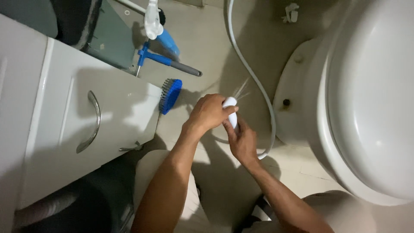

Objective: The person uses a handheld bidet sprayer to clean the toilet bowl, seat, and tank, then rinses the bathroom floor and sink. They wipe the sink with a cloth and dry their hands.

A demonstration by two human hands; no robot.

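A white handheld sprayer (pixel 231 113) sits between the 2 hands near the middle of the scene, above the tiled floor (pixel 207 47), with thin streaks of water shooting from its head toward the far right. The left hand (pixel 210 113) covers the sprayer's upper part from the left, its fingers curled closed around the head so that only the rounded white tip shows past the knuckles. The right hand (pixel 242 142) grips the lower part of the sprayer from the near side, fingers wrapped narrowly about the handle with the thumb lying along it. Both forearms rise from the near edge and converge on the sprayer, the left one steep, the right one slanting in from the near right. A white hose (pixel 251 73) runs from the far edge down past the hands and loops back toward the right hand. To the right stands a white toilet (pixel 366 99) with its lid shut. To the left is a white cabinet (pixel 64 125) with a curved metal handle (pixel 92 123). On the floor just beside the cabinet's corner lies a blue brush (pixel 170 95), and farther off a blue squeegee (pixel 166 60).
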